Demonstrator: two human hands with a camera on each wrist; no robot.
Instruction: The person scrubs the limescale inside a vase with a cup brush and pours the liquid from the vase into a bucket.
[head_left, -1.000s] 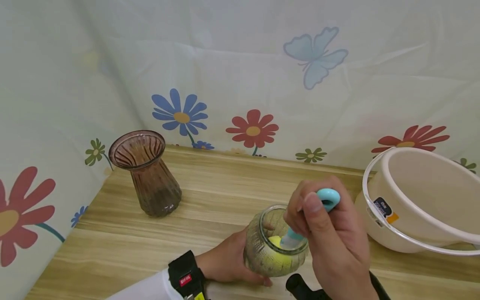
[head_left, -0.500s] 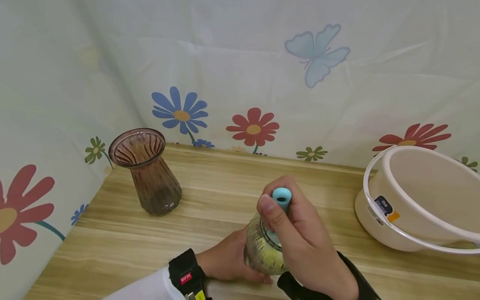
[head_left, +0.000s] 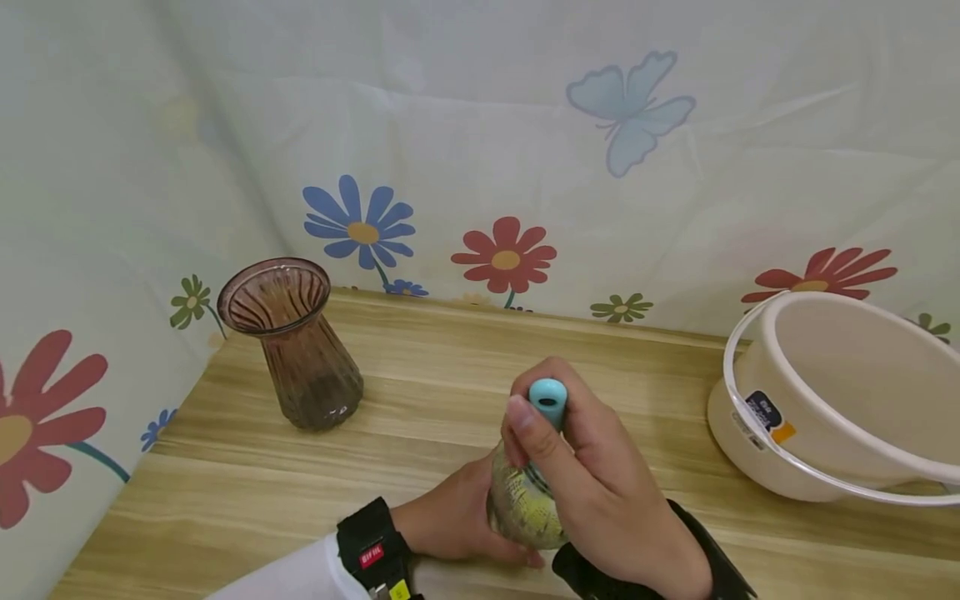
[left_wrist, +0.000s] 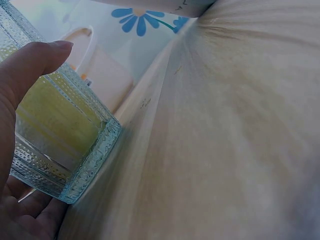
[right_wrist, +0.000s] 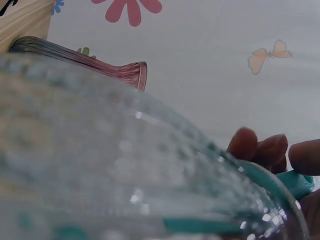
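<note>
Low in the middle of the head view, my left hand (head_left: 453, 512) grips a round textured glass jar (head_left: 513, 504) from its left side. My right hand (head_left: 588, 483) holds the teal handle (head_left: 550, 395) of a sponge bottle brush above the jar's mouth. The brush's yellow sponge head (left_wrist: 62, 117) is inside the jar, seen through the patterned glass in the left wrist view. There the thumb lies along one side of the jar and fingers show beneath it. The right hand covers most of the jar's rim in the head view.
A purple ribbed glass vase (head_left: 307, 350) stands on the wooden table (head_left: 420, 367) at the left. On the right is a beige bucket (head_left: 817, 417) with a clear handle lowered to the front. A flowered curtain (head_left: 480, 125) hangs behind.
My right hand has moved left with the brush, over the jar's mouth, and the handle now stands more upright. The sponge fills more of the jar's side. My left hand has stayed put.
</note>
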